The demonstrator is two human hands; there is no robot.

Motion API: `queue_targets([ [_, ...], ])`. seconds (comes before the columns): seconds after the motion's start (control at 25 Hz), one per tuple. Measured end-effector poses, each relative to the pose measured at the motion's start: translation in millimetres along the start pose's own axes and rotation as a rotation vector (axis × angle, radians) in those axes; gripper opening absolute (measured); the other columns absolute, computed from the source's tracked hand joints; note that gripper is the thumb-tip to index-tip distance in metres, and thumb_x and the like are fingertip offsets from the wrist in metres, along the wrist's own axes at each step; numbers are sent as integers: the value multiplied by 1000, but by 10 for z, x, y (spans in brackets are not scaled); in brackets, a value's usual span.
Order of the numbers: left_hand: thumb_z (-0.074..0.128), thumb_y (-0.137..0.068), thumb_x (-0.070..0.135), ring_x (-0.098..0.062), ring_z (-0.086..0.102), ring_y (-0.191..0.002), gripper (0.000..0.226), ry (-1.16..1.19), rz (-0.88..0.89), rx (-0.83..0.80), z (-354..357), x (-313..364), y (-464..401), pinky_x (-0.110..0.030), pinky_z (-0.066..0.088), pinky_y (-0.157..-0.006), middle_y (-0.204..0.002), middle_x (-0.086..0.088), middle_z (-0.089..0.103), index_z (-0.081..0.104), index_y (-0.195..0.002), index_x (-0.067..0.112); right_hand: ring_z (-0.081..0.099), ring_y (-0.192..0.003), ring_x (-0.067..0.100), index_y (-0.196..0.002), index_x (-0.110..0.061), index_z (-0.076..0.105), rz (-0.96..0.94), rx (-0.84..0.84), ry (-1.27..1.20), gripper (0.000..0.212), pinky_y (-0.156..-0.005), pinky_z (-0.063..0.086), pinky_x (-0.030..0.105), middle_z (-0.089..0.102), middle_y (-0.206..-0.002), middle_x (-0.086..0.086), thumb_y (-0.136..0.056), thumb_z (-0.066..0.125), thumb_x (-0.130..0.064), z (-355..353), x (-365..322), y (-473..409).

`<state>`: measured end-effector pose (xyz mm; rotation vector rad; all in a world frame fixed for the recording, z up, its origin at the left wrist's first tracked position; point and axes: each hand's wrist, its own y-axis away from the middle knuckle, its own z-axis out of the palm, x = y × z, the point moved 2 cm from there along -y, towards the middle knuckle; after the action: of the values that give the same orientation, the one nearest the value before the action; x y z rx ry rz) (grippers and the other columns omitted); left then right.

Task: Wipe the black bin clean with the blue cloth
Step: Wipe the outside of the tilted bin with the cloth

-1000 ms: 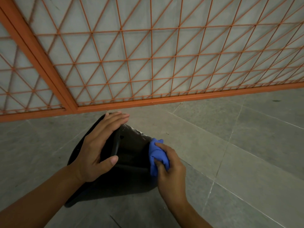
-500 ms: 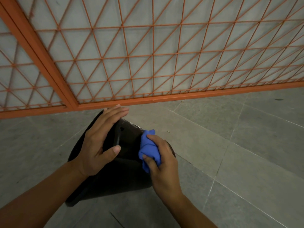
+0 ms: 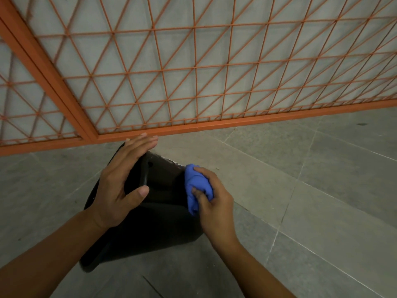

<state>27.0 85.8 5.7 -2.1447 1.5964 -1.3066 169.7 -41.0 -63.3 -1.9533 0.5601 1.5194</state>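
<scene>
Black bin (image 3: 163, 190), tipped on grey tiled floor (image 3: 300, 190), under wipe.
Left hand (image 3: 122, 183) lies flat on the bin's rim at 10 o'clock, fingers straight and together, thumb spread. Right hand (image 3: 212, 201) at 3 o'clock of the bin, fingers curled tight round bunched blue cloth (image 3: 196, 188), cloth pressed to the bin's right wall. Orange lattice fence (image 3: 193, 82) at 12 o'clock, just beyond the bin.

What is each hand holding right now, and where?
Right hand grips the bunched blue cloth against the black bin. Left hand rests flat on the bin's top, gripping nothing.
</scene>
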Motion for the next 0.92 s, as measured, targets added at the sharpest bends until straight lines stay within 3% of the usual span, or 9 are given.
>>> queue_targets([
  [0.12, 35, -93, 66, -34, 38, -140, 79, 25, 6, 4, -33, 4, 11, -57, 26, -115, -143, -15, 47, 45, -134, -1, 51, -108, -7, -116, -32, 55, 113, 80, 13, 36, -98, 42, 21, 58, -114, -14, -86, 58, -11, -97, 148, 98],
  [0.24, 34, -93, 66, -34, 37, -140, 81, 20, 30, -22, -9, 53, 25, -52, 25, -117, -143, -16, 47, 45, -133, -3, 49, -104, -16, -108, -44, 49, 37, 60, 8, 38, -92, 37, 4, 53, -109, -24, -85, 57, -15, -68, 70, 236],
  [0.44, 37, -92, 66, -35, 37, -140, 81, 31, -5, -8, 7, 20, -17, -61, 24, -114, -143, -19, 47, 45, -134, -3, 52, -106, -6, -116, -33, 52, 97, 38, 56, 34, -98, 44, 22, 57, -114, -15, -88, 55, -15, -176, 246, -46],
  [0.52, 36, -92, 66, -35, 36, -141, 82, 39, 7, -25, 13, 10, -22, -60, 24, -115, -144, -17, 47, 45, -134, -4, 49, -109, -7, -120, -35, 48, 109, -5, 29, 38, -97, 43, 17, 51, -119, -20, -88, 55, -16, -191, 232, 123],
  [0.6, 36, -92, 67, -34, 36, -141, 82, 44, 6, -37, 23, 10, -31, -59, 23, -115, -144, -16, 46, 45, -134, -3, 45, -113, -6, -124, -38, 43, 90, -67, -26, 46, -95, 39, 10, 43, -125, -25, -81, 58, -29, -110, 91, 271],
  [0.72, 37, -92, 67, -34, 37, -141, 79, 46, 6, -27, 15, -1, -34, -59, 24, -115, -144, -16, 46, 45, -135, 1, 47, -110, -4, -122, -36, 47, -14, -61, 53, 48, -93, 38, 9, 47, -121, -23, -77, 50, -51, -3, -15, 100],
  [0.8, 37, -93, 66, -35, 37, -140, 79, 46, -2, -16, -19, -27, -16, -61, 24, -114, -143, -17, 47, 45, -134, 0, 50, -108, -5, -118, -44, 46, 4, 3, 58, 42, -94, 40, 10, 50, -115, -25, -78, 45, -54, 4, 17, -22],
  [0.92, 35, -93, 67, -34, 36, -141, 80, 42, 14, -25, -51, -18, 27, -58, 25, -115, -143, -16, 47, 45, -133, -1, 49, -115, 0, -118, -54, 48, -3, 125, 21, 40, -99, 37, 12, 53, -123, -12, -78, 52, -53, 33, 75, 234],
])
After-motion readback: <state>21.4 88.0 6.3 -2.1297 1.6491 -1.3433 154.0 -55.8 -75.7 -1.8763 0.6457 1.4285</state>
